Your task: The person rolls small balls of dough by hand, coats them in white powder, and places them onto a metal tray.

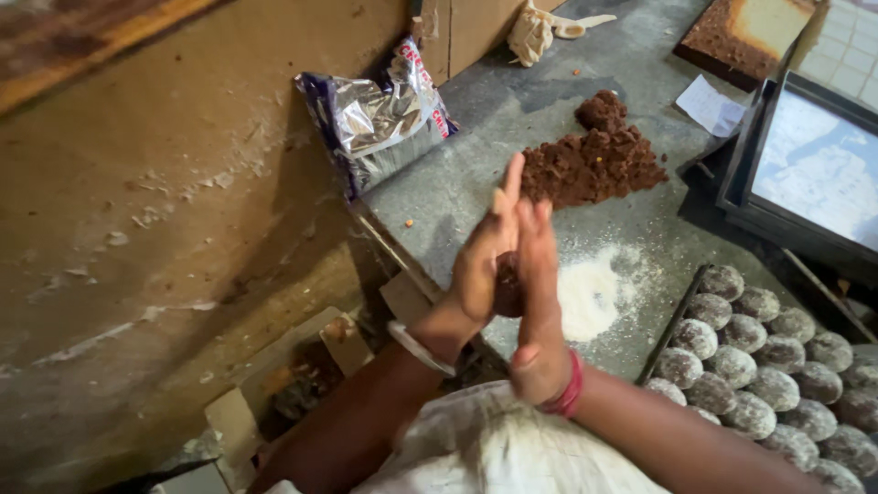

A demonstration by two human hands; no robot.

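My left hand [483, 261] and my right hand [540, 302] are pressed palm to palm above the grey stone counter [476, 183]. Between the palms sits a brown ball of dough [508, 285], mostly hidden. A silver bangle circles my left wrist and red threads my right. Beyond the hands lies a heap of brown crumbly dough [594, 157]. A patch of white powder [590, 293] is spread on the counter just right of my hands.
A dark tray [672, 320] at the right holds several powder-dusted brown balls [759, 357]. A crumpled foil packet [380, 114] lies at the counter's left edge. An empty dark tray [809, 165] and a paper slip [712, 105] sit farther right. Cardboard scraps lie on the floor below.
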